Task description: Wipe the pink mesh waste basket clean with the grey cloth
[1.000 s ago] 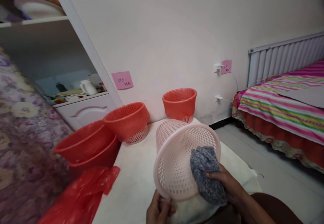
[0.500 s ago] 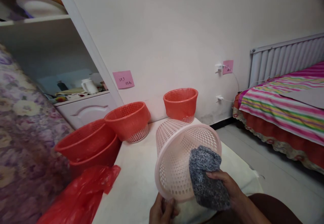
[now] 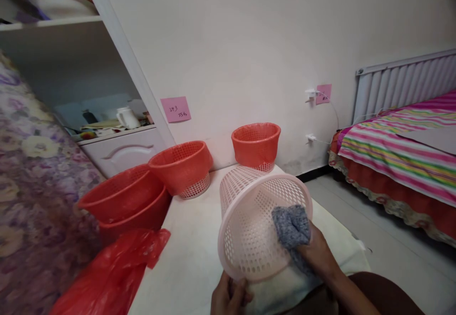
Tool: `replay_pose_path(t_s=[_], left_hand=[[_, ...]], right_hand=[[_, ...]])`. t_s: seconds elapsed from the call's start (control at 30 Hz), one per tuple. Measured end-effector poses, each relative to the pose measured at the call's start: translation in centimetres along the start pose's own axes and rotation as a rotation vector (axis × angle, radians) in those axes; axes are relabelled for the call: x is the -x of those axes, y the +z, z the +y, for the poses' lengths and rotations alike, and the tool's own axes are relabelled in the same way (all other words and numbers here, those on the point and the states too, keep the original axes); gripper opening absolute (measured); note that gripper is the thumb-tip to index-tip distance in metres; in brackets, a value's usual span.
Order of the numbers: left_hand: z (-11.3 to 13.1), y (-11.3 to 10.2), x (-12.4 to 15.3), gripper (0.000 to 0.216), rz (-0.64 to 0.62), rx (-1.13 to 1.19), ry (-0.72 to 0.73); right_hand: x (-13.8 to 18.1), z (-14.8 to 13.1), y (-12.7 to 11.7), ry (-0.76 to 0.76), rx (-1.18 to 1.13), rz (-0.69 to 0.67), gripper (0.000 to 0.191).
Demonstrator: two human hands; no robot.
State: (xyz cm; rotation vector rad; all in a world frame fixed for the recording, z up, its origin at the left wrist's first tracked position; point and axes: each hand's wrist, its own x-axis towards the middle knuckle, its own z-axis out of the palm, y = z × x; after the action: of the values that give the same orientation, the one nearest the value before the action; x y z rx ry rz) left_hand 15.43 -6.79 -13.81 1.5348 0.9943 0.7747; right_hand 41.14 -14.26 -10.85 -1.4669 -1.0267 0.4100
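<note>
A pale pink mesh basket (image 3: 249, 229) lies tipped on its side over a white surface (image 3: 188, 258), its mouth facing me. My left hand (image 3: 228, 298) grips the basket's lower rim. My right hand (image 3: 317, 253) holds a grey cloth (image 3: 290, 224) pressed against the inside of the basket near its right rim.
Two red-lined mesh baskets (image 3: 183, 165) (image 3: 255, 144) stand behind on the surface. Stacked red basins (image 3: 123, 201) and a red plastic bag (image 3: 107, 272) lie at the left. A striped bed (image 3: 399, 148) and radiator (image 3: 402, 82) are at right; a cupboard (image 3: 117, 148) at back left.
My right hand has pushed the grey cloth further up and into the basket; less of the cloth hangs outside the rim. The basket has barely moved.
</note>
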Motion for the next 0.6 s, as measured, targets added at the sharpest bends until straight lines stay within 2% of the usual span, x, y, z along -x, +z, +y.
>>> replay_pose_path(t_s=[0.07,0.13,0.17,0.23,0.3,0.37,0.5,0.53,0.6], left_hand=[[-0.3,0.3,0.0,0.049,0.03,0.029,0.003],[-0.7,0.7,-0.1,0.051,0.072,0.045,0.021],[-0.8,0.9,-0.1,0.053,0.085,0.046,0.029],[-1.1,1.4,-0.1,0.054,0.084,0.033,0.035],[-1.2,1.8,0.0,0.053,0.08,0.036,0.037],[-1.2,2.1,0.0,0.053,0.074,0.054,0.044],[-0.2,1.6,0.2,0.057,0.033,0.067,0.048],[0.4,1.1,0.2,0.056,0.02,0.043,0.047],[1.8,-0.1,0.3,0.052,0.021,-0.029,0.059]], right_hand=[[0.0,0.5,0.7,-0.1,0.336,-0.013,0.037],[0.4,1.2,2.0,-0.111,0.606,-0.102,0.043],[0.7,1.4,2.8,-0.093,0.688,-0.161,0.048],[1.5,1.3,4.5,-0.072,0.712,-0.273,0.051],[2.1,0.5,5.9,-0.067,0.568,-0.339,0.042],[2.4,-1.1,6.7,-0.037,0.284,-0.41,0.036],[2.0,-3.7,6.5,0.063,-0.319,-0.614,0.041],[1.6,-3.9,6.1,0.071,-0.377,-0.625,0.042],[0.4,-3.8,5.2,0.037,-0.327,-0.546,0.044]])
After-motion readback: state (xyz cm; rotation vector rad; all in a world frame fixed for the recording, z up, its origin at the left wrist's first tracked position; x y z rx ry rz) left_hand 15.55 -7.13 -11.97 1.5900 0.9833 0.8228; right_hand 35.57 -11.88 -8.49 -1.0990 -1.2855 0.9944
